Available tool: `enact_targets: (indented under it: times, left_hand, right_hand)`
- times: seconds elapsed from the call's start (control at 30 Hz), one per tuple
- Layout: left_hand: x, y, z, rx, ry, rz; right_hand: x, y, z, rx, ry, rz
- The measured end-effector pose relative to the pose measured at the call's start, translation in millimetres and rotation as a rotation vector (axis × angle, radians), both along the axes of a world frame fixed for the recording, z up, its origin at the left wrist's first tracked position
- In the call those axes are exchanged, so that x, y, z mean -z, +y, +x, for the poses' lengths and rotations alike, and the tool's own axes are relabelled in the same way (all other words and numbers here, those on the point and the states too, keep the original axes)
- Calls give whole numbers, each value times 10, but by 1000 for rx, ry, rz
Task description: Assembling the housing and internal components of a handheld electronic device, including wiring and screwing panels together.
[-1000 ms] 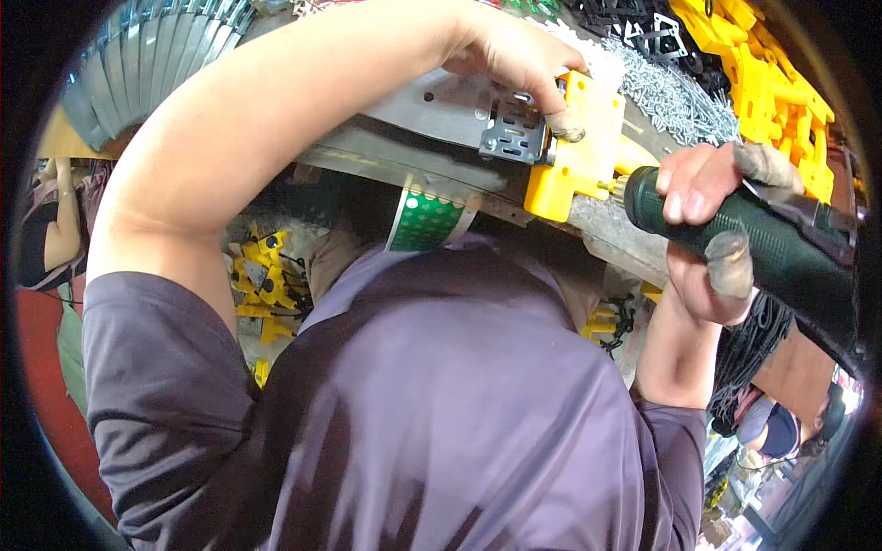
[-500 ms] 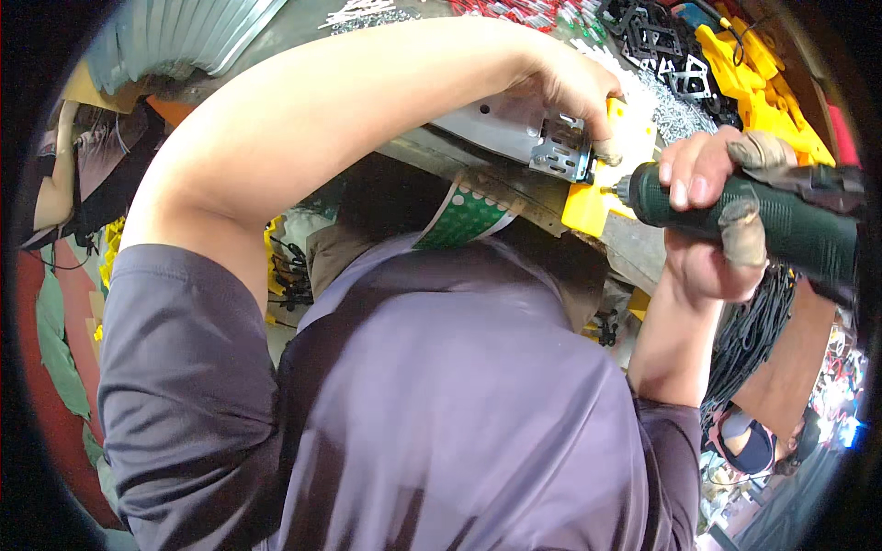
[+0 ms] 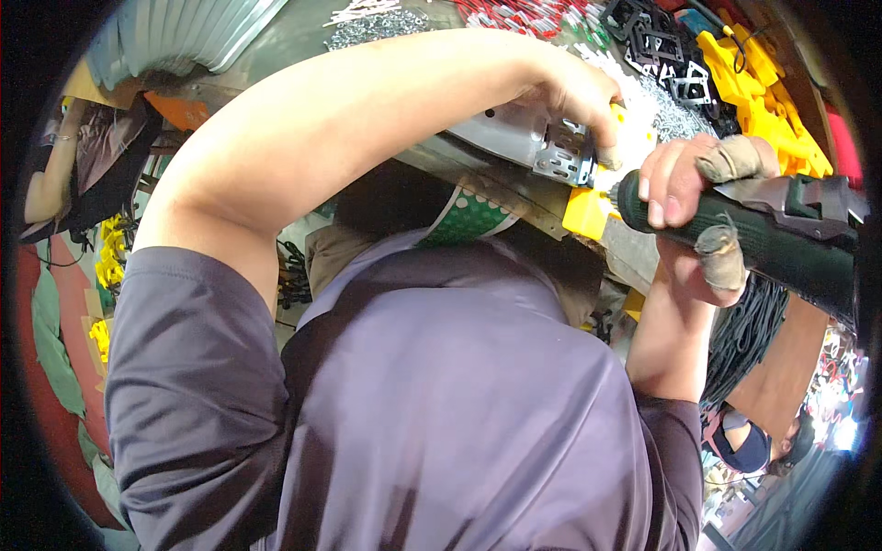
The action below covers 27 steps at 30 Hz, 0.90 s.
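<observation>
My left hand point(image 3: 588, 99) reaches across the bench with its fingers closed on a yellow plastic part point(image 3: 584, 213), thumb and fingertips pressed near its upper end. Against that part sits a perforated metal bracket point(image 3: 564, 151) at the end of a long, smooth silver metal piece point(image 3: 507, 134). My right hand point(image 3: 680, 188) is wrapped round a dark green power screwdriver point(image 3: 781, 230), with tan wraps on some fingers. The screwdriver's nose points left at the yellow part. Glare and the tool hide whether its bit touches a screw.
Loose screws point(image 3: 675, 108), black frame-shaped parts point(image 3: 648, 41), yellow plastic parts point(image 3: 772, 115) and red-and-white pieces point(image 3: 514, 14) lie heaped along the bench's far side. Corrugated metal sheets point(image 3: 179, 32) stand far left. Black cables point(image 3: 749, 326) hang at right; another person point(image 3: 749, 441) sits beyond.
My right hand has shifted slightly left, and the screwdriver's rear end has tipped lower. My left hand stays on the yellow part, which has barely moved.
</observation>
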State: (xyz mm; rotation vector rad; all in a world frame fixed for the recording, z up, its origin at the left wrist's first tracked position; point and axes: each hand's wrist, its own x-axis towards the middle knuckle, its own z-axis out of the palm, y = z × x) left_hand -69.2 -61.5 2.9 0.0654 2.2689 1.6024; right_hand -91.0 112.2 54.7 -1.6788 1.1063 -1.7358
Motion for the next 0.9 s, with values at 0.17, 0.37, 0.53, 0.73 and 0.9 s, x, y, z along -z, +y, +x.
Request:
enact_targets:
  times: [0.17,0.37,0.53,0.73,0.9]
  left_hand:
    - [142,-55,-1,3,17,108]
    - [-15,7,128,-112,-48,199]
    - [-4,-1,65,-13,24,25]
    - [40,24,52,-67,-36,180]
    - [38,38,52,-120,-6,195]
  right_hand:
    - [-172,19,-49,-28,-81,140]
    - [-161,300,-214,57,63,-35]
    - [-69,368,-97,208,26,37]
    - [9,349,-211,134,7,1]
    - [-2,337,-256,32,-8,-28]
